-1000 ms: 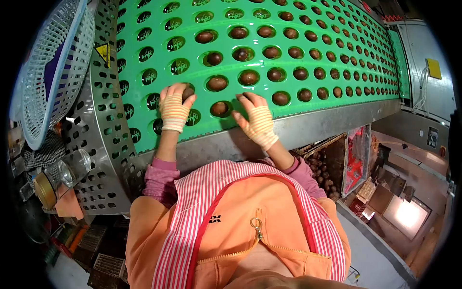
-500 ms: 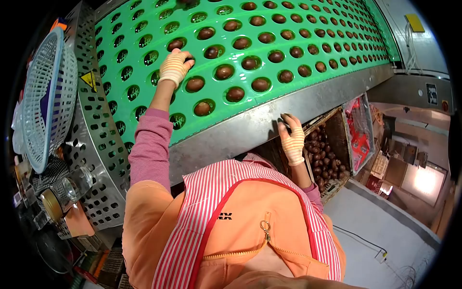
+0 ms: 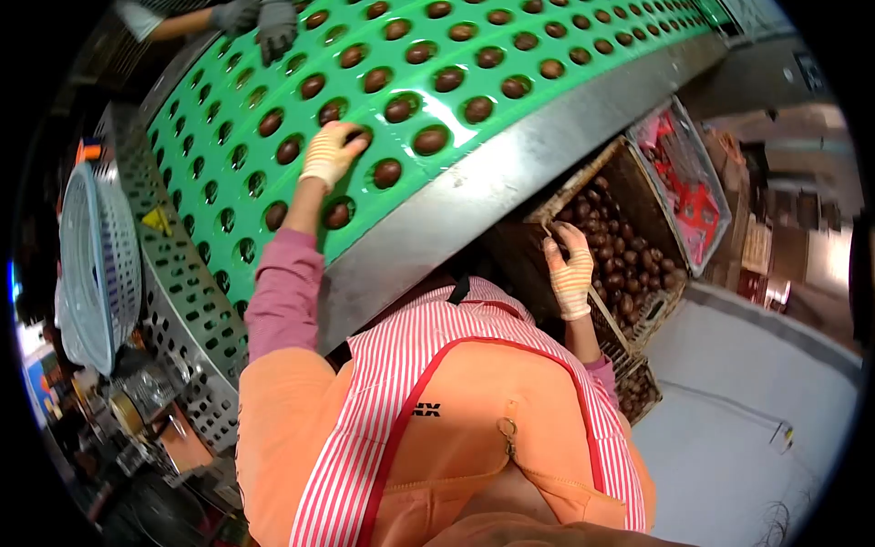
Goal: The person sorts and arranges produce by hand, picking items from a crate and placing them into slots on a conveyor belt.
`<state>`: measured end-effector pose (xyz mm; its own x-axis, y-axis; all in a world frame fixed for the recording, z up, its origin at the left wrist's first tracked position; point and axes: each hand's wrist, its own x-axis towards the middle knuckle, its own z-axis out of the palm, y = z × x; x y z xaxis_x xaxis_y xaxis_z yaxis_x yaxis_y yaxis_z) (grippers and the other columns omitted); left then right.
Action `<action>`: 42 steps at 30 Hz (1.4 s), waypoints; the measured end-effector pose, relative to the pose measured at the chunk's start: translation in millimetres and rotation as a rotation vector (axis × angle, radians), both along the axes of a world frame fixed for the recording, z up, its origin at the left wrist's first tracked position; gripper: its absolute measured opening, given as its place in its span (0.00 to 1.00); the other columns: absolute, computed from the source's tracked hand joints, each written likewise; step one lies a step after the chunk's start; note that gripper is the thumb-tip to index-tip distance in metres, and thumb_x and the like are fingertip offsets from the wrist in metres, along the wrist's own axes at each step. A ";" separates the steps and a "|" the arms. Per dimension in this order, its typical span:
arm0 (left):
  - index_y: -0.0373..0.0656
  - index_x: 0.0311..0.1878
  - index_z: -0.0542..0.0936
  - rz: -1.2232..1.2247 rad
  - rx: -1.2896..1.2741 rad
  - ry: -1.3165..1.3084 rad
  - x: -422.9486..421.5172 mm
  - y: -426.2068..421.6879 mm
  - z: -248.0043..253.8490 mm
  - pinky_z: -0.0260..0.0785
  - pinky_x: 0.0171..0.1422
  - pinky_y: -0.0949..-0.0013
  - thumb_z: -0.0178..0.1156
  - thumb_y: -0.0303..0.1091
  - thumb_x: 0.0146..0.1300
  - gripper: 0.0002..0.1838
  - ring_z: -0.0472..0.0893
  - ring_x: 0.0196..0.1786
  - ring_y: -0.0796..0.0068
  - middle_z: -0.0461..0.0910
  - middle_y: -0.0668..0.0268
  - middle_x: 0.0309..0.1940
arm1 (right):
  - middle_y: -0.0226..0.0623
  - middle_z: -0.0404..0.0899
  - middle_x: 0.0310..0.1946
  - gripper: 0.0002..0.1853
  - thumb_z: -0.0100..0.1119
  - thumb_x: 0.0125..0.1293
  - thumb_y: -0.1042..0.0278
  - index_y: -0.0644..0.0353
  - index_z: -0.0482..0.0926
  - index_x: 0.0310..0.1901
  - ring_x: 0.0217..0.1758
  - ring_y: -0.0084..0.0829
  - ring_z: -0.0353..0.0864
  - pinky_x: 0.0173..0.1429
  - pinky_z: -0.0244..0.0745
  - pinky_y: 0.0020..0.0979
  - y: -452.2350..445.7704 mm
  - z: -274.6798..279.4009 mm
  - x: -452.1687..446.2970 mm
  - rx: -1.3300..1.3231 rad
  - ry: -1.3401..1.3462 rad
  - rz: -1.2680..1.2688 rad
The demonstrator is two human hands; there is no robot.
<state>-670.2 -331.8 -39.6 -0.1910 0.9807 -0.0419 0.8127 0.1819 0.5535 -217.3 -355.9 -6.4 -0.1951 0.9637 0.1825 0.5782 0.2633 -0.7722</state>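
Note:
My left hand [image 3: 330,157], in a striped glove with bare fingertips, reaches over a green sheet [image 3: 305,187] of oval pockets. Its thumb and forefinger are curled round a dark brown egg [image 3: 364,139] at one pocket, partly hidden by the fingers. Brown eggs [image 3: 386,173] sit in the pockets around it, while several pockets farther left hold none. My right hand [image 3: 571,271], gloved alike, is raised beside a crate of dark brown eggs [image 3: 620,260]. Its thumb and fingers are apart, with nothing visible between them.
A metal rail [image 3: 510,155] edges the green sheet on my side. Another person's grey-gloved hands [image 3: 276,29] work at the far left. A plastic basket [image 3: 87,264] stands left, and a bin with red packets [image 3: 684,182] is beyond the crate.
The view has shifted. Pockets to the left of my left hand that stood bare now hold eggs. My right hand has moved from the metal rail to the crate. Another person's grey-gloved hands have come into view.

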 end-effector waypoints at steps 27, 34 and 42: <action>0.52 0.78 0.53 -0.834 -0.570 0.423 465.2 121.5 -14.1 0.58 0.74 0.50 0.78 0.44 0.44 0.59 0.57 0.75 0.44 0.50 0.49 0.77 | 0.44 0.78 0.58 0.36 0.53 0.64 0.36 0.51 0.72 0.66 0.64 0.46 0.72 0.66 0.69 0.44 86.3 -86.4 214.5 -0.798 -0.625 -0.144; 0.59 0.78 0.54 -0.942 -0.829 0.681 482.4 137.7 -16.8 0.68 0.68 0.51 0.79 0.52 0.43 0.60 0.66 0.71 0.50 0.56 0.59 0.74 | 0.48 0.72 0.65 0.42 0.55 0.63 0.32 0.59 0.71 0.67 0.68 0.45 0.72 0.68 0.69 0.42 104.2 -109.7 229.7 -1.055 -0.207 -0.121; 0.53 0.78 0.52 -0.837 -0.891 0.331 461.2 133.4 -47.0 0.64 0.72 0.53 0.81 0.49 0.40 0.63 0.66 0.71 0.46 0.59 0.52 0.73 | 0.44 0.59 0.74 0.39 0.59 0.64 0.36 0.52 0.66 0.71 0.77 0.51 0.54 0.68 0.68 0.57 95.3 -109.0 237.5 -1.338 0.370 -0.128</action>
